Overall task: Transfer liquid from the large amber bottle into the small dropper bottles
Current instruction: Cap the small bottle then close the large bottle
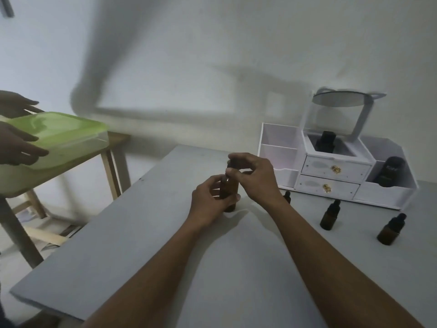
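Note:
The large amber bottle (229, 192) stands upright on the grey table (142, 245), mostly hidden by my hands. My left hand (209, 204) wraps around its body. My right hand (254, 176) closes over its top, fingers pinched on the cap. Three small amber dropper bottles with black tops stand to the right: one (287, 196) just behind my right wrist, one (330, 215) further right, one (390, 229) nearest the right edge.
A white organiser (335, 171) with two drawers, a round mirror and dark bottles sits at the back right. On a wooden side table (113, 147) at left, another person's hands (16, 129) hold a green-lidded box (59, 136).

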{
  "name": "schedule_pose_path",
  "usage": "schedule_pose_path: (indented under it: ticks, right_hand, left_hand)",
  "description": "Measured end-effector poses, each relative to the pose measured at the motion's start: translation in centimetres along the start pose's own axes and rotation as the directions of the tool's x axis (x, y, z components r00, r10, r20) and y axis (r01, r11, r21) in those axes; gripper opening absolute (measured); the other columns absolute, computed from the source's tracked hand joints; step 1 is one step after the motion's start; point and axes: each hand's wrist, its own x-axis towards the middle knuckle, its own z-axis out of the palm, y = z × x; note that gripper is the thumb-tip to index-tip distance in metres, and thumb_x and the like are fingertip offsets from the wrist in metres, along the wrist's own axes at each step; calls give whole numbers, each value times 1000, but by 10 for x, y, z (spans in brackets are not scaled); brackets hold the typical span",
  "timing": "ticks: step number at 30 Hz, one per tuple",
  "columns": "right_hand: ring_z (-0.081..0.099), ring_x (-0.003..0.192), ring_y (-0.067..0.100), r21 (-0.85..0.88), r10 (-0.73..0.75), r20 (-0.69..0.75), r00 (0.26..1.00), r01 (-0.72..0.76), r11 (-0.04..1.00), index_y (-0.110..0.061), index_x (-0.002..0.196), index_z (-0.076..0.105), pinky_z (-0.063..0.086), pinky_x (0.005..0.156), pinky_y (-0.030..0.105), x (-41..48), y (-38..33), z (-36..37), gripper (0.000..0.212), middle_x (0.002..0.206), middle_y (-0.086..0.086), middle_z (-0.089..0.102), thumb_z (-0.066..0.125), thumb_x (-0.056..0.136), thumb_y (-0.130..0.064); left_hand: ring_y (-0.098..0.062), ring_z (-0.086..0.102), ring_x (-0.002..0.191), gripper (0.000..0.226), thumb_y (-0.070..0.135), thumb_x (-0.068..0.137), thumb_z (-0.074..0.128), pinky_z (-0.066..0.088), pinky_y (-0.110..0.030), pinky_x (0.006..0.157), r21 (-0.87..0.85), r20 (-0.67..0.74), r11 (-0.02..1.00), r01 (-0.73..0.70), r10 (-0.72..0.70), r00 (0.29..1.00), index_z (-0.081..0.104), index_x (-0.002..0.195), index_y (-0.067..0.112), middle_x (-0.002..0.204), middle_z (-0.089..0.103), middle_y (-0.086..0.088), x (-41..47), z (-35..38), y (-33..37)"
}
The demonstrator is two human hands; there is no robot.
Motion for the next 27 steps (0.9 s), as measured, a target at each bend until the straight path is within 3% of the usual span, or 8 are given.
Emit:
schedule_pose_path:
  ticks: [5, 8, 12, 17, 21, 27]
  right_hand:
    - [71, 96, 3, 51, 2, 21, 1000, -3, 999, -19, 115, 74, 58, 82, 23, 0, 3, -2, 32, 99, -6, 77, 76, 84, -10]
    - [71, 92, -1, 32, -12, -7, 1000, 12, 999, -22, 109, 75, 56, 77, 16, -1, 5, -1, 29, 94, -10, 76, 80, 82, -15]
    - [70, 85, -1, 30, 10, -32, 999, -9, 1000, -24, 102, 76, 51, 70, 6, 0, 6, 4, 27, 89, -14, 76, 86, 77, -25]
    - [69, 89, 0, 37, 14, -29, 999, -13, 999, -26, 110, 75, 52, 71, 7, -2, 5, 5, 40, 94, -12, 75, 88, 73, -32]
    - [71, 94, 5, 47, -24, -18, 1000, 25, 999, -24, 113, 72, 57, 76, 22, -1, 6, -1, 39, 97, -5, 76, 84, 78, -15]
    - [69, 101, -3, -1, -48, 37, 998, 48, 999, -25, 121, 69, 57, 79, 25, 0, 7, -2, 41, 103, -12, 76, 75, 85, -7]
  left_hand:
    - [5, 64, 89, 55, 34, 69, 85, 49, -12, 76, -15, -2, 1000, 1, -1, 1000, 62, 119, 29, 106, 69, 10, -1, 1, -4]
    - [11, 62, 85, 53, 35, 69, 84, 46, -5, 69, -18, -2, 1000, 4, -4, 1000, 62, 118, 33, 102, 67, 15, -1, 2, -5]
    - [3, 62, 87, 56, 35, 72, 82, 45, -7, 73, -10, -13, 1000, 3, -3, 1000, 60, 123, 28, 108, 65, 13, -2, 3, -5]
    - [2, 62, 88, 54, 34, 73, 82, 45, -5, 72, -2, -2, 1000, -4, 4, 1000, 62, 122, 26, 113, 68, 9, -1, 4, -8]
    - [4, 60, 86, 55, 37, 73, 81, 43, -3, 71, 9, -1, 1000, -3, 3, 1000, 60, 123, 29, 110, 66, 12, 0, 4, -8]
    - [2, 61, 89, 58, 35, 73, 82, 45, -7, 74, -15, 6, 1000, -2, 2, 1000, 60, 125, 28, 114, 66, 9, 0, 5, -8]
